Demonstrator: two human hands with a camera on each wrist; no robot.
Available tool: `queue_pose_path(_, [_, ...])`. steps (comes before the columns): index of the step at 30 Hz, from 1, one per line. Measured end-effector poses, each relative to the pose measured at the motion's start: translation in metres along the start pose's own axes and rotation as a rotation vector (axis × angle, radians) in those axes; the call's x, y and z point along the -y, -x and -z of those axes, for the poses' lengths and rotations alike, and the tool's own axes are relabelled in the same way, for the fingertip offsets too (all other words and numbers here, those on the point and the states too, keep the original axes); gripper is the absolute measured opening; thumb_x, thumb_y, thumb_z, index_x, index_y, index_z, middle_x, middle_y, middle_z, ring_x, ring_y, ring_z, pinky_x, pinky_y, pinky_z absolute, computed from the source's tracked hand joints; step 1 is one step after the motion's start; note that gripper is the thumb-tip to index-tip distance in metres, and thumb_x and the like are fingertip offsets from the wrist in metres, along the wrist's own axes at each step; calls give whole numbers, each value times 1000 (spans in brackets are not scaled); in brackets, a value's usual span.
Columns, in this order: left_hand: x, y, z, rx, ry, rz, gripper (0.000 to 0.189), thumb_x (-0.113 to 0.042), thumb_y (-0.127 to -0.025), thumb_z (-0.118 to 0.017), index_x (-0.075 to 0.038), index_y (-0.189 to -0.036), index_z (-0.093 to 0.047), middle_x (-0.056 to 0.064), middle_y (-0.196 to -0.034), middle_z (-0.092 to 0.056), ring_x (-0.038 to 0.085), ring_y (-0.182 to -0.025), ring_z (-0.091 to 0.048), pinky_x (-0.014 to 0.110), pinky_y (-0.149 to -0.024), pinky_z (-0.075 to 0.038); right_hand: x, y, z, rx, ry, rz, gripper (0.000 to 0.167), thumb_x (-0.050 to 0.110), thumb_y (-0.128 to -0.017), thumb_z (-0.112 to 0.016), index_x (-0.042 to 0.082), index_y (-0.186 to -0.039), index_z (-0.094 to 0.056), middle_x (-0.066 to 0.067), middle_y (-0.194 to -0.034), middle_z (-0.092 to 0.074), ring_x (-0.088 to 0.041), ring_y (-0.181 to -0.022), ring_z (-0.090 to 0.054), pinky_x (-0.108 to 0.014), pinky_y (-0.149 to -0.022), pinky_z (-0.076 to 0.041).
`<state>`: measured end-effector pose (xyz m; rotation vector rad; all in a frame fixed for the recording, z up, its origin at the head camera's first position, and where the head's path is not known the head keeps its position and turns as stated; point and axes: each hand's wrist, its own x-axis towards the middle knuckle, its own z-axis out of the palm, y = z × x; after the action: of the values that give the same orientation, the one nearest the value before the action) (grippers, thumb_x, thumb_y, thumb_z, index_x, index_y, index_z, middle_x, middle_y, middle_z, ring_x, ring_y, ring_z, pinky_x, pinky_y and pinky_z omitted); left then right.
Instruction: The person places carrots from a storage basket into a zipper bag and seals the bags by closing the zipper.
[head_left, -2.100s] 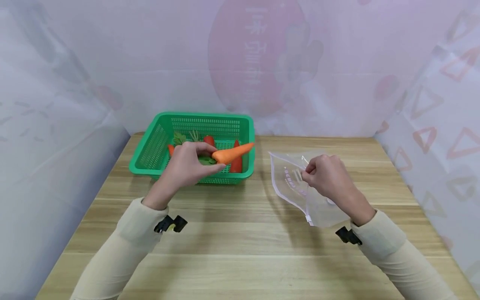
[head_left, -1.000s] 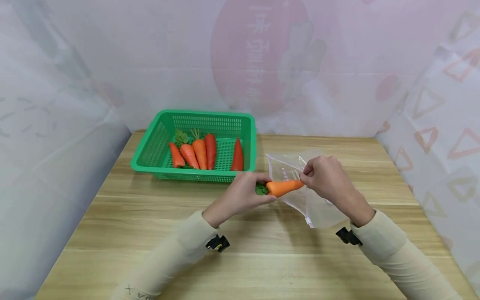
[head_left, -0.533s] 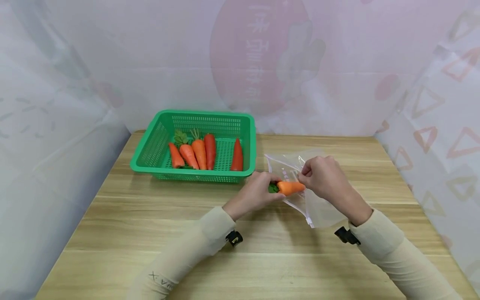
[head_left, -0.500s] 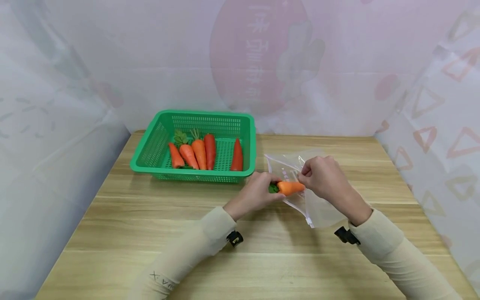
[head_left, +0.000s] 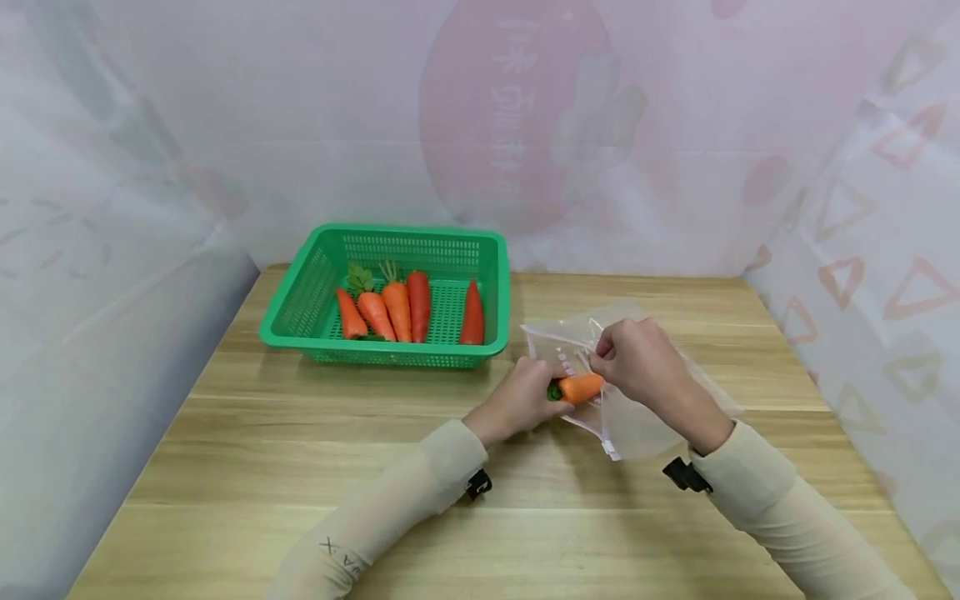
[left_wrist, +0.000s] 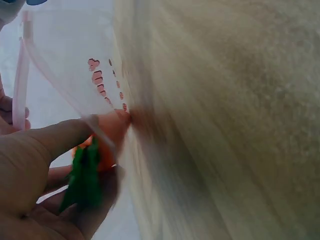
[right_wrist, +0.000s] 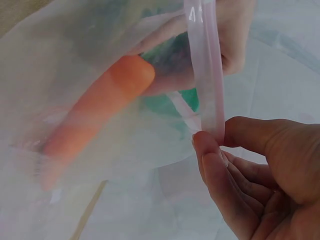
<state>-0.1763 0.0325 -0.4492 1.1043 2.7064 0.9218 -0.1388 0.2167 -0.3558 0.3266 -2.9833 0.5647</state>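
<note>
My left hand (head_left: 525, 396) holds an orange carrot (head_left: 581, 388) near its leafy end, with the green top (left_wrist: 82, 180) beside the fingers in the left wrist view. The tip points right, inside a clear zip bag (head_left: 641, 429). Through the film in the right wrist view, the carrot's body (right_wrist: 100, 105) shows within the bag, and part of the left hand appears behind the plastic. My right hand (head_left: 637, 358) pinches the bag's upper pink zip edge (right_wrist: 207, 75) between thumb and fingers, keeping the mouth parted. In the head view the right hand hides part of the bag.
A green plastic basket (head_left: 397, 358) stands at the back left. Several carrots lie together on its left side, among them a leafy one (head_left: 377, 315); a single red one (head_left: 472, 315) lies at its right. A white zip slider (head_left: 610, 450) sits at the bag's near corner. Fabric walls border the wooden table (head_left: 525, 550).
My left hand has carried the carrot from above the basket rightward and down into the bag's mouth. My right hand keeps its pinch on the bag, which has shifted slightly left.
</note>
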Motion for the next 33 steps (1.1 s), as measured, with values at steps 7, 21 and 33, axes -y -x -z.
queue_pose_path(7, [-5, 12, 9, 21, -70, 3, 40, -27, -87, -90, -8, -119, -78, 2, -109, -80, 11, -90, -70, 26, -81, -59, 1, 0, -2, 1, -2, -3, 15, 10, -91, -78, 4, -78, -79, -8, -75, -78, -13, -58, -68, -33, -55, -58])
queue_pose_path(21, [-20, 39, 84, -43, 47, -58, 29, -11, -94, -77, -3, -122, -77, 13, -117, -80, 23, -100, -78, 35, -91, -63, 1, -1, -1, -7, 5, -3, 15, 10, -91, -77, 5, -77, -79, -9, -76, -79, -14, -59, -69, -36, -58, -60])
queue_pose_path(33, [-4, 18, 149, -53, -10, 123, 31, -16, -97, -75, 0, -125, -75, 13, -119, -79, 23, -110, -77, 37, -98, -61, 5, -5, -2, -16, 9, 27, 14, 8, -91, -77, 4, -78, -80, -10, -75, -78, -14, -58, -68, -36, -58, -58])
